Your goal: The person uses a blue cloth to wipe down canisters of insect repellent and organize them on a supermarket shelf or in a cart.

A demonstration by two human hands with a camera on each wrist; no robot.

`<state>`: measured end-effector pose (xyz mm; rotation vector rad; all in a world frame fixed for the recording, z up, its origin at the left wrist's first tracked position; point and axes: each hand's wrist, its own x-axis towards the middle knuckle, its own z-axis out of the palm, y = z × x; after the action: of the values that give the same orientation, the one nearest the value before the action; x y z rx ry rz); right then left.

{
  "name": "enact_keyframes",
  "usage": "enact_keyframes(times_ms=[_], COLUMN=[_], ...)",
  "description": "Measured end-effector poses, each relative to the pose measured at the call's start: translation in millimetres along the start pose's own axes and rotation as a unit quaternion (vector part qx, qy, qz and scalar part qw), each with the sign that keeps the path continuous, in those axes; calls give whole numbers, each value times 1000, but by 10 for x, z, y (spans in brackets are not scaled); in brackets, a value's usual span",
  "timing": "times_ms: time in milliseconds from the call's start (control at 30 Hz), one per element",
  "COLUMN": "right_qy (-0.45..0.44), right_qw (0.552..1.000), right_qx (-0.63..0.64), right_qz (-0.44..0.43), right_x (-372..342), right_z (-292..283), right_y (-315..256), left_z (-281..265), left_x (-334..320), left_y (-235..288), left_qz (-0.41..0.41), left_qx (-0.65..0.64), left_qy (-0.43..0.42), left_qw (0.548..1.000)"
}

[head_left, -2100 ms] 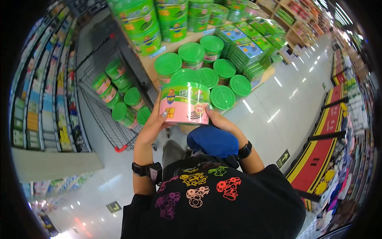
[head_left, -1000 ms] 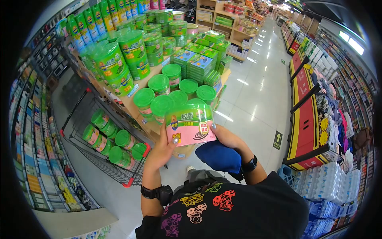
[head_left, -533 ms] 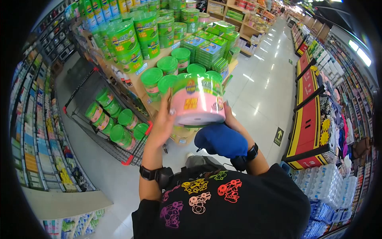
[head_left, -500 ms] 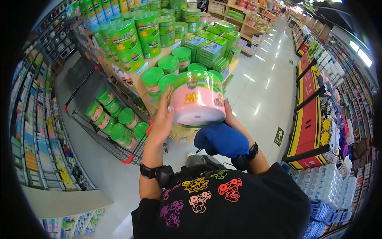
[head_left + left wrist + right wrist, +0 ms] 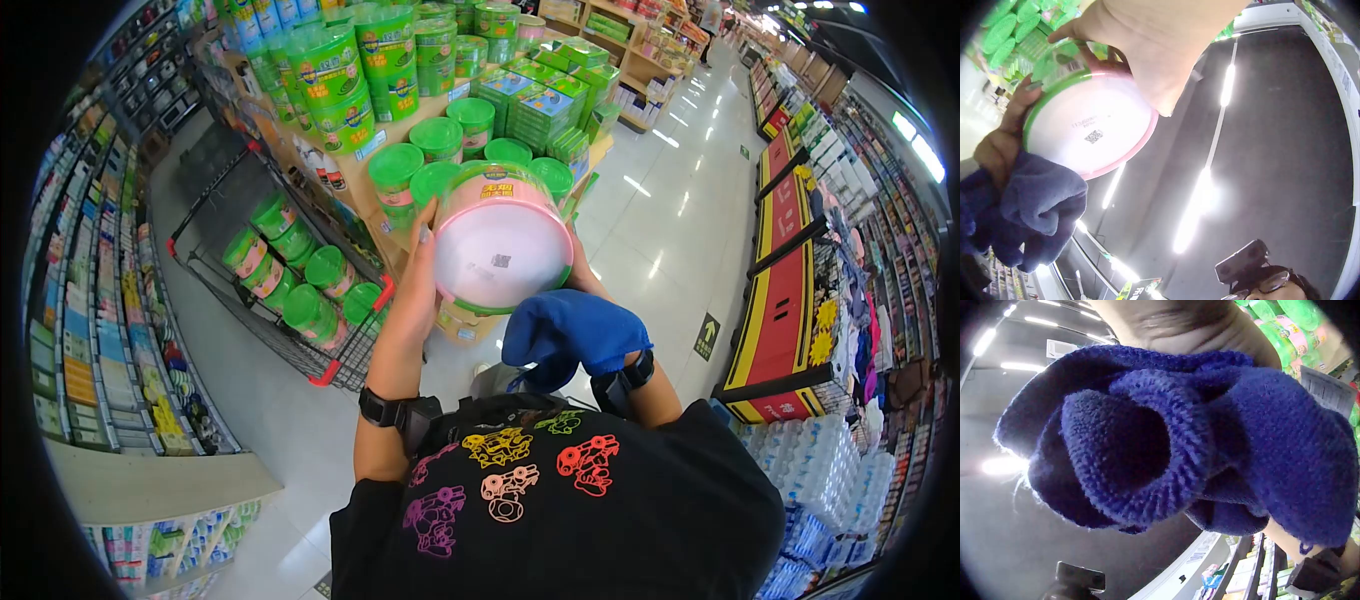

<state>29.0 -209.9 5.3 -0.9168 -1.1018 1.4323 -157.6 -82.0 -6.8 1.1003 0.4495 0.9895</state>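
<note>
The right hand (image 5: pixel 588 268) is largely hidden in the head view, behind the tub (image 5: pixel 502 258) and the blue cloth (image 5: pixel 575 338) bunched at its wrist. In the right wrist view that cloth fills most of the frame, so the fingers cannot be seen there. The left wrist view shows them curved against the tub's side, opposite the left hand (image 5: pixel 416 275), whose fingertips partly pass behind the tub. The hands are apart, clamped on the tub from both sides, holding it up in front of the near end of the tabletop (image 5: pixel 405 128). The tub covers part of the green-lidded tubs (image 5: pixel 394 168) behind, and its own lid is turned away. A second ago its printed front, with 蚊香, faced the wearer; now it has been tipped so the white base faces back, while the shopping cart (image 5: pixel 300 290) beside the tabletop carries the same green-lidded load. On the tub's pink band the yellow 无烟 reads clearly, the line below less so. The base bears a square code (image 5: pixel 1093 136); the faint print near it is too small to read.
</note>
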Motion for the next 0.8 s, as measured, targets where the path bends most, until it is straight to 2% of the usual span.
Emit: enact_keyframes(times_ms=[100, 267, 333, 433, 467, 567, 600, 633, 700, 800], right_qy=[49, 47, 91, 68, 75, 90, 75, 14, -110, -71], right_qw=[997, 996, 996, 965, 968, 964, 969, 985, 988, 980], right_qx=[-52, -56, 4, 209, 204, 180, 123, 57, -73, -173], right_qz=[4, -45, -10, 142, 128, 174, 200, 160, 76, 67], right_x=[1, 117, 135, 200, 231, 320, 361, 430, 619, 783], right_z=[59, -222, -139, -146, -175, -431, -519, -714, -1180, -1411], right_y=[-11, 304, 262, 150, 218, 418, 419, 534, 850, 888], left_z=[40, -11, -67, -146, -158, -124, -89, -116, -229, -289], left_x=[-15, -28, -13, 31, 56, 81, 102, 154, 317, 516], left_y=[20, -85, -137, -316, -357, -341, -350, -428, -673, -845], left_qz=[-17, -55, -50, 15, 46, -45, -56, -59, -64, -100], left_qx=[3, 54, 81, 179, 220, 232, 200, 210, 231, 241], left_qy=[6, 32, 22, 18, 22, 11, 16, 13, 8, -5], left_qw=[1000, 996, 995, 984, 974, 972, 978, 976, 971, 965])
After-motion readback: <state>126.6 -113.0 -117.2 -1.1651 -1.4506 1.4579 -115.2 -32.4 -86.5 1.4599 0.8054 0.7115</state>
